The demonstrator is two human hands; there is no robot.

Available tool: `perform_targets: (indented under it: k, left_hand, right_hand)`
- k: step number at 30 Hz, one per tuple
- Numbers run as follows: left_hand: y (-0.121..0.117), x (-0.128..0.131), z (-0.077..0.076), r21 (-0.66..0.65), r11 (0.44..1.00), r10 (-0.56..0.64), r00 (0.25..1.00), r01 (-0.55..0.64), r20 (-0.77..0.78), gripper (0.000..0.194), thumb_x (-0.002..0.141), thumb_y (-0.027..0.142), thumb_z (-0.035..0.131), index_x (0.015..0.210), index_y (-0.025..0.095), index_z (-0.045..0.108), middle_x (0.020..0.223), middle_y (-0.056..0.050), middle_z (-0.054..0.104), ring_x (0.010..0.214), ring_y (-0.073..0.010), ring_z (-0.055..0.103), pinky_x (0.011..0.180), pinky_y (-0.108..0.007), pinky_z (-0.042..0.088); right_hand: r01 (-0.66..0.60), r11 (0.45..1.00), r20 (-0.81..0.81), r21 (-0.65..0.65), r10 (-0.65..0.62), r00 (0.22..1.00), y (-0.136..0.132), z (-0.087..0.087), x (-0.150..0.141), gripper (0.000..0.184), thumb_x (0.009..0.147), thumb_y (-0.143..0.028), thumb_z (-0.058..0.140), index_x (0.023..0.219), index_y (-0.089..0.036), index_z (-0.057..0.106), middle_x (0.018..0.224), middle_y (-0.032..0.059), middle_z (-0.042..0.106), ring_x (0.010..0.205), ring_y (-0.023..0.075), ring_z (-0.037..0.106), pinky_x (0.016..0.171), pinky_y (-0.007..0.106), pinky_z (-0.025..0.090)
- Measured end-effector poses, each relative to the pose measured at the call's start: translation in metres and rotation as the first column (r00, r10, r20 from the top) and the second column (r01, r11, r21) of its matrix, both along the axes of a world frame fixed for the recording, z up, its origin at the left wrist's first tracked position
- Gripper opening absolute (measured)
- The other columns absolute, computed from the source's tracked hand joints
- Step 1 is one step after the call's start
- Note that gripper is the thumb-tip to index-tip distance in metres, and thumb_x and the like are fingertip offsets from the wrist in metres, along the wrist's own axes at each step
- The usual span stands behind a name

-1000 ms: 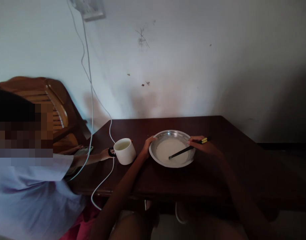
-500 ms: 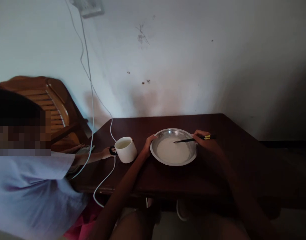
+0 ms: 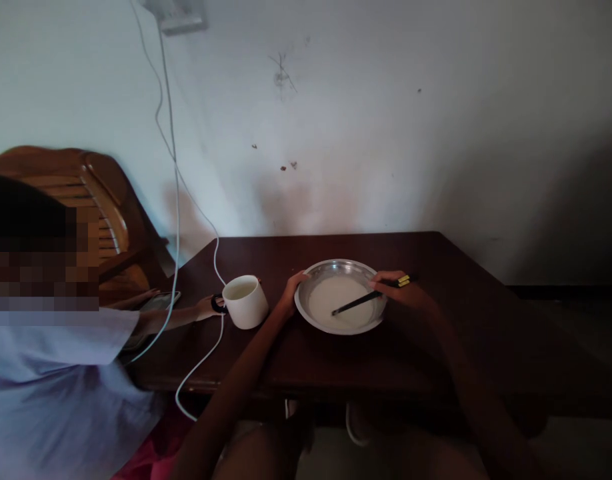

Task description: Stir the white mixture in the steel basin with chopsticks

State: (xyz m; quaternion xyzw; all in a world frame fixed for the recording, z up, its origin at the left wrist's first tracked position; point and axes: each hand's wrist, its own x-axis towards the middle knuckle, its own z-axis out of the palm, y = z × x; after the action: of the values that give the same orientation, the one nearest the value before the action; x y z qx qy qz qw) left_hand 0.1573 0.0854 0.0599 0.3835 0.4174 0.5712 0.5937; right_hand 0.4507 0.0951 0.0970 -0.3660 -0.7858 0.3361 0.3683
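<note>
A round metal bowl (image 3: 302, 308) stands on the dark table, with a smooth off-white liquid (image 3: 331, 293) in it. My left hand (image 3: 294, 292) is closed on the bowl's left rim. In my right hand (image 3: 390, 285), at the right rim, is a pair of black chopsticks (image 3: 359, 303) with yellow bands near the upper end. Their lower tips slant down to the left into the liquid. A white mug (image 3: 246, 305) with a dark handle stands left of the bowl, apart from my left forearm; another person's hand (image 3: 206, 308) is at its handle.
Beside me on the left sits a person in a light shirt (image 3: 61, 353). A white cable (image 3: 177, 220) hangs from the wall and crosses the table (image 3: 406, 373) near the mug. A phone (image 3: 167, 300) lies at the left. Behind the person is a wooden chair (image 3: 106, 187).
My right hand has swung the chopsticks: their tips moved toward the near left of the bowl and now slant more steeply. My left hand still holds the rim. The whole view shifted slightly.
</note>
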Motion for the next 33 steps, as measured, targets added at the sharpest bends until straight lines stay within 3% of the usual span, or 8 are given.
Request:
perform_targets:
  k: [4, 9, 14, 19, 24, 25, 29, 33]
  left_hand:
    - [0.0, 0.0, 0.0, 0.003, 1.0, -0.009, 1.0, 0.009, 0.006, 0.03, 0.062, 0.031, 0.071, 0.088, 0.016, 0.072, 0.079, -0.005, 0.072, 0.079, -0.0241, 0.066, 0.066, -0.029, 0.046]
    - [0.004, -0.002, -0.004, 0.005, 1.0, -0.024, 1.0, 0.024, -0.002, 0.034, 0.064, 0.031, 0.071, 0.093, 0.016, 0.074, 0.08, -0.005, 0.073, 0.082, -0.0261, 0.067, 0.067, -0.03, 0.046]
    - [0.009, -0.004, -0.008, -0.006, 1.0, -0.007, 1.0, 0.007, -0.003, 0.033, 0.061, 0.033, 0.072, 0.089, 0.015, 0.072, 0.076, -0.005, 0.072, 0.075, -0.0229, 0.065, 0.064, -0.029, 0.046]
    - [0.009, -0.003, -0.008, 0.0, 1.0, -0.005, 1.0, 0.005, -0.004, 0.035, 0.062, 0.033, 0.071, 0.091, 0.014, 0.073, 0.079, -0.006, 0.073, 0.075, -0.0229, 0.065, 0.065, -0.029, 0.046]
    - [0.006, -0.002, -0.005, 0.003, 1.0, -0.009, 1.0, 0.009, 0.001, 0.035, 0.061, 0.033, 0.072, 0.091, 0.015, 0.073, 0.08, -0.006, 0.073, 0.081, -0.0249, 0.066, 0.068, -0.029, 0.046]
    - [0.006, -0.002, -0.004, 0.008, 1.0, -0.009, 1.0, 0.009, -0.005, 0.034, 0.062, 0.033, 0.072, 0.09, 0.014, 0.073, 0.08, -0.006, 0.073, 0.081, -0.025, 0.066, 0.067, -0.029, 0.046]
    - [0.005, -0.002, -0.004, 0.016, 1.0, -0.016, 1.0, 0.016, -0.021, 0.035, 0.062, 0.033, 0.071, 0.091, 0.014, 0.072, 0.08, -0.006, 0.073, 0.081, -0.0249, 0.066, 0.067, -0.029, 0.045]
    - [0.005, -0.003, -0.004, 0.015, 1.0, -0.008, 1.0, 0.008, -0.019, 0.035, 0.064, 0.034, 0.071, 0.093, 0.014, 0.072, 0.076, -0.005, 0.071, 0.077, -0.024, 0.066, 0.065, -0.029, 0.044]
  right_hand:
    - [0.19, 0.978, -0.042, 0.083, -0.187, 0.982, 0.001, -0.001, -0.001, 0.032, 0.084, -0.048, 0.06, 0.064, -0.022, 0.06, 0.063, 0.0007, 0.063, 0.064, 0.0175, 0.057, 0.062, 0.031, 0.043]
    - [0.023, 1.0, 0.0, 0.002, -0.023, 1.0, 0.0, -0.001, 0.002, 0.031, 0.082, -0.05, 0.062, 0.068, -0.023, 0.065, 0.068, 0.0017, 0.065, 0.068, 0.0191, 0.06, 0.065, 0.032, 0.046]
    - [0.236, 0.964, -0.024, 0.123, -0.235, 0.972, 0.002, 0.0, 0.006, 0.031, 0.082, -0.048, 0.061, 0.064, -0.023, 0.061, 0.069, 0.0024, 0.064, 0.071, 0.0201, 0.06, 0.069, 0.034, 0.046]
    - [0.03, 0.999, 0.029, 0.043, -0.031, 0.999, 0.0, 0.003, 0.005, 0.03, 0.082, -0.05, 0.061, 0.069, -0.024, 0.065, 0.073, 0.0026, 0.069, 0.073, 0.02, 0.061, 0.069, 0.033, 0.048]
    - [0.27, 0.955, -0.007, 0.122, -0.271, 0.962, 0.001, 0.001, 0.002, 0.035, 0.084, -0.052, 0.058, 0.064, -0.023, 0.059, 0.067, 0.0022, 0.063, 0.069, 0.0191, 0.058, 0.067, 0.033, 0.044]
    - [0.266, 0.958, -0.002, 0.105, -0.268, 0.964, 0.002, 0.001, 0.003, 0.037, 0.085, -0.052, 0.057, 0.062, -0.023, 0.056, 0.064, 0.0014, 0.061, 0.066, 0.0183, 0.056, 0.064, 0.032, 0.043]
    - [0.054, 0.995, 0.019, 0.081, -0.055, 0.998, 0.001, 0.0, 0.001, 0.039, 0.085, -0.056, 0.056, 0.064, -0.023, 0.059, 0.068, 0.0016, 0.062, 0.068, 0.0184, 0.057, 0.066, 0.032, 0.044]
    - [0.217, 0.962, -0.017, 0.165, -0.218, 0.976, 0.002, -0.003, -0.001, 0.034, 0.084, -0.052, 0.058, 0.067, -0.023, 0.06, 0.071, 0.0019, 0.063, 0.072, 0.019, 0.057, 0.069, 0.032, 0.043]
